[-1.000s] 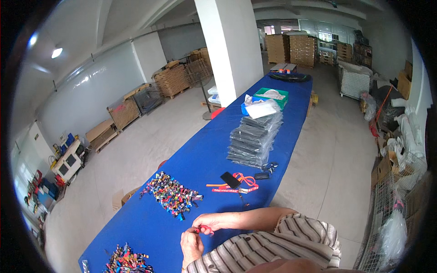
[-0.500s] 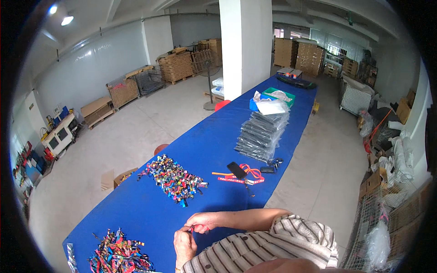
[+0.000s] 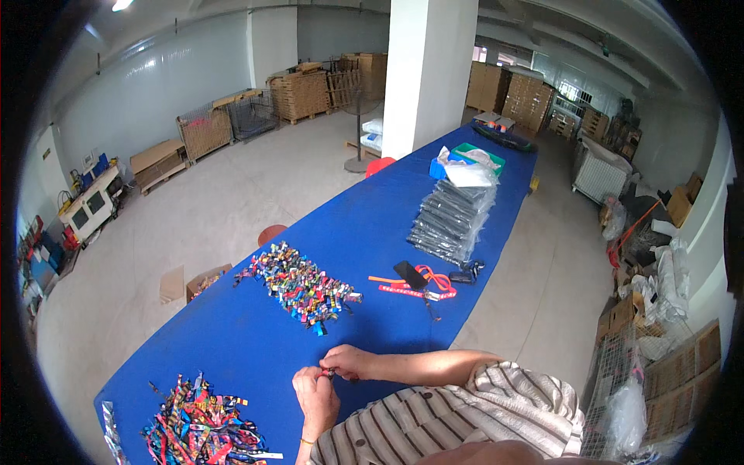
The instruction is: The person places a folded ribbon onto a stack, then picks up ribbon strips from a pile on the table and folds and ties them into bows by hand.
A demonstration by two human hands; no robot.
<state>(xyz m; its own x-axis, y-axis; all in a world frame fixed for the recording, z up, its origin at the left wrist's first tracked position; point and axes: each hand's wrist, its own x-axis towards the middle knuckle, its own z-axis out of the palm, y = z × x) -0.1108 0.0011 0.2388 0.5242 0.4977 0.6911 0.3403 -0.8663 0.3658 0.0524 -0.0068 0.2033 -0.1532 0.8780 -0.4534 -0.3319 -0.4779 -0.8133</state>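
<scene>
My left hand (image 3: 316, 399) and my right hand (image 3: 347, 363) meet over the near part of the blue-covered table (image 3: 256, 360). Fingers of both are closed together on a small dark and red piece (image 3: 328, 373), mostly hidden between them. Left of my hands lies a loose heap of colourful fabric straps (image 3: 203, 426). Beyond my hands, a spread of short, multicoloured strap pieces (image 3: 298, 287) covers part of the cloth.
Farther along stand a stack of plastic-wrapped dark packs (image 3: 453, 221) and a green bin (image 3: 482, 159). A black phone (image 3: 410, 274) rests on red and orange straps (image 3: 434, 288). On the floor left of the table is an open carton (image 3: 206, 284).
The view has shifted slightly. My hands remain together on the small piece, and the right hand has turned a little, with its back showing more.
</scene>
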